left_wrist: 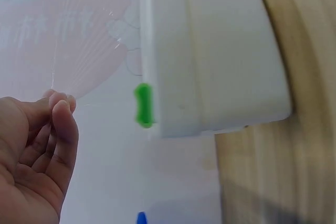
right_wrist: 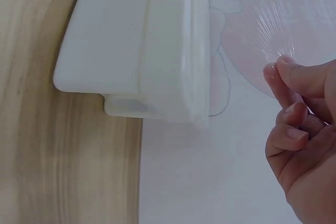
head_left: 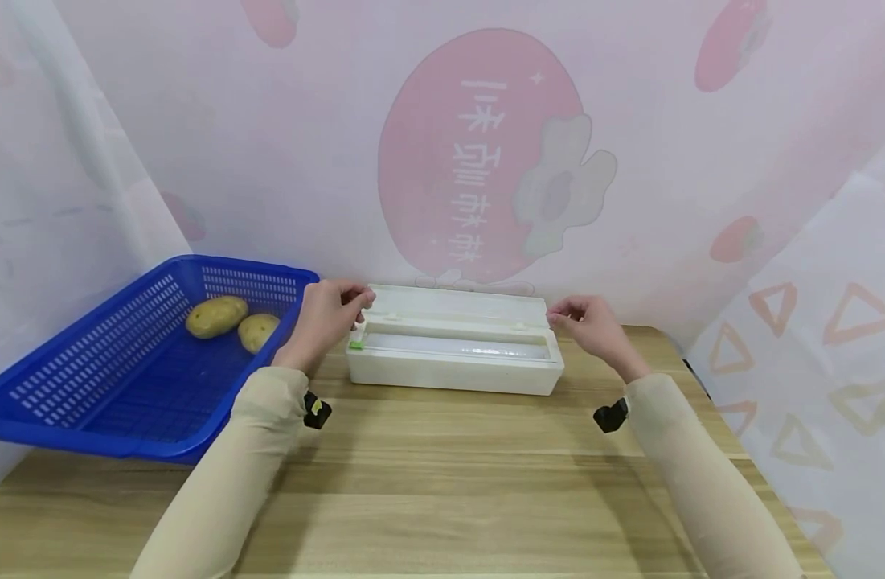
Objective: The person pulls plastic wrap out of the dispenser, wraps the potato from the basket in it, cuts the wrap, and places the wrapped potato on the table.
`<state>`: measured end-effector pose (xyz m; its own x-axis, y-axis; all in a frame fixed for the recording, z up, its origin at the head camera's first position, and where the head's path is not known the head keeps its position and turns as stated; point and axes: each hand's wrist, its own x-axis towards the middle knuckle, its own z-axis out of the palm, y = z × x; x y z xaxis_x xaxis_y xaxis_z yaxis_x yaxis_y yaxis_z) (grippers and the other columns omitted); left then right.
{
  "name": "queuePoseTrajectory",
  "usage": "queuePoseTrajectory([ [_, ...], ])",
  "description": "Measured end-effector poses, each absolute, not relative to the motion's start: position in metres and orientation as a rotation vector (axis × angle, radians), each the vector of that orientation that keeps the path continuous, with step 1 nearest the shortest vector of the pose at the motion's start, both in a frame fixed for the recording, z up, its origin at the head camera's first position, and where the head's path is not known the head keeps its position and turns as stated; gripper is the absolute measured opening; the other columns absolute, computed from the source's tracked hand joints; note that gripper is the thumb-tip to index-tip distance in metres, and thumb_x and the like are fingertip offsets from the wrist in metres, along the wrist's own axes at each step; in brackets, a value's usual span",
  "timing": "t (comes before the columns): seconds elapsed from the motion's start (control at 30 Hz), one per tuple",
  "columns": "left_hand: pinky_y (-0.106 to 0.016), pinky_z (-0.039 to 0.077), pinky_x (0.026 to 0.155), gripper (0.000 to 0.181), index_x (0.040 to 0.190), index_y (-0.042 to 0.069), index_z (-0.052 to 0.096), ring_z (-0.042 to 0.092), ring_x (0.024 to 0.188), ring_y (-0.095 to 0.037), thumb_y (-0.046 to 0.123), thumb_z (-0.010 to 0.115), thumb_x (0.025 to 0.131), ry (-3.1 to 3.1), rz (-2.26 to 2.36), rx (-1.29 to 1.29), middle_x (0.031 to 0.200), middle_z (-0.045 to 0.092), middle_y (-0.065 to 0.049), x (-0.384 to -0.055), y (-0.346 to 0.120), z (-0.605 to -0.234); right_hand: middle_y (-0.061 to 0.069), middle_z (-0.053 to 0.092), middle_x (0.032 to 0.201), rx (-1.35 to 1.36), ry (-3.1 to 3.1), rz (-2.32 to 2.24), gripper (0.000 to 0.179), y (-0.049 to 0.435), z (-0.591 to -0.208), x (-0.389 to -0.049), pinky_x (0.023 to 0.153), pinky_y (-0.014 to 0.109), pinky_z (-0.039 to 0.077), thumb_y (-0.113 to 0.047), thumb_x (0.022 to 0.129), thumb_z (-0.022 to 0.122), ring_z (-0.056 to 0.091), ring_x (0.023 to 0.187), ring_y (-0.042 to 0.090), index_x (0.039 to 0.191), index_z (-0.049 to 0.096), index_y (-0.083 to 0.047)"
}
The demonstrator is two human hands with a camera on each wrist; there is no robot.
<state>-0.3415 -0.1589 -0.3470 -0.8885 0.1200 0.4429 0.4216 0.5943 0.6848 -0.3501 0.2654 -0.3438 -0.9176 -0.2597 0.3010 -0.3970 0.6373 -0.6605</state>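
A white cling film dispenser box [head_left: 456, 376] stands on the table, its lid [head_left: 456, 303] raised at the back. Inside lies a roll of film [head_left: 449, 346], and a green slider [left_wrist: 143, 106] sits at the left end. Clear cling film [right_wrist: 275, 30] spans above the box, gathered into creases at each hand. My left hand [head_left: 329, 314] pinches one corner between thumb and fingertips, beyond the box's left end. At the right end, my right hand [head_left: 590, 326] pinches the other corner with thumb and index finger, its other fingers curled.
To the left, a blue plastic basket [head_left: 145, 450] holds two potatoes [head_left: 216, 317] and sits close to my left forearm. A white curtain with pink prints [head_left: 326, 161] hangs right behind the wooden table [head_left: 442, 482].
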Motion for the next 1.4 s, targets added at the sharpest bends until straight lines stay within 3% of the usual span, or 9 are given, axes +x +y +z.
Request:
queuePoseTrajectory([
  [0.2,-0.027,0.053,0.054,0.017,0.100,0.001,0.073,0.066,0.068,-0.032,0.014,0.062,0.099,-2.422,-1.244,-0.472,0.081,0.069,-0.014,-0.342,-0.158,-0.333,0.009,0.066,0.080,0.517,-2.661,1.135,0.012,0.264,-0.330,-0.353,0.049,0.026,0.039,-0.012,0.095,0.067,0.049,0.065,0.021,0.097,0.072,-0.001],
  [0.53,-0.032,0.056,0.060,0.015,0.100,-0.001,0.072,0.066,0.068,-0.024,0.009,0.061,0.099,-2.382,-1.225,-0.535,0.080,0.068,-0.013,-0.352,-0.158,-0.313,0.005,0.068,0.082,0.528,-2.593,1.106,0.012,0.264,-0.310,-0.354,0.050,0.026,0.038,-0.014,0.096,0.067,0.049,0.065,0.022,0.098,0.073,-0.004],
  [0.93,-0.024,0.054,0.057,0.017,0.104,-0.004,0.072,0.067,0.067,-0.024,0.007,0.061,0.098,-2.338,-1.084,-0.621,0.084,0.070,-0.013,-0.352,-0.156,-0.283,0.006,0.068,0.080,0.433,-2.470,1.206,0.014,0.263,-0.294,-0.356,0.052,0.025,0.035,-0.016,0.093,0.070,0.047,0.065,0.017,0.096,0.075,-0.003],
  [1.2,-0.023,0.054,0.057,0.016,0.103,-0.002,0.072,0.067,0.066,-0.021,0.009,0.062,0.098,-2.323,-1.062,-0.574,0.084,0.070,-0.011,-0.350,-0.160,-0.275,0.003,0.072,0.090,0.350,-2.421,1.459,0.029,0.260,-0.282,-0.360,0.068,0.025,0.042,-0.025,0.092,0.072,0.061,0.088,0.020,0.103,0.072,0.002],
  [1.4,-0.020,0.052,0.055,0.016,0.102,-0.002,0.073,0.067,0.065,-0.022,0.009,0.063,0.097,-2.251,-0.987,-0.627,0.084,0.071,-0.013,-0.353,-0.161,-0.271,0.003,0.071,0.093,0.332,-2.395,1.528,0.033,0.261,-0.273,-0.360,0.057,0.022,0.038,-0.028,0.091,0.072,0.052,0.081,0.018,0.106,0.071,0.002],
])
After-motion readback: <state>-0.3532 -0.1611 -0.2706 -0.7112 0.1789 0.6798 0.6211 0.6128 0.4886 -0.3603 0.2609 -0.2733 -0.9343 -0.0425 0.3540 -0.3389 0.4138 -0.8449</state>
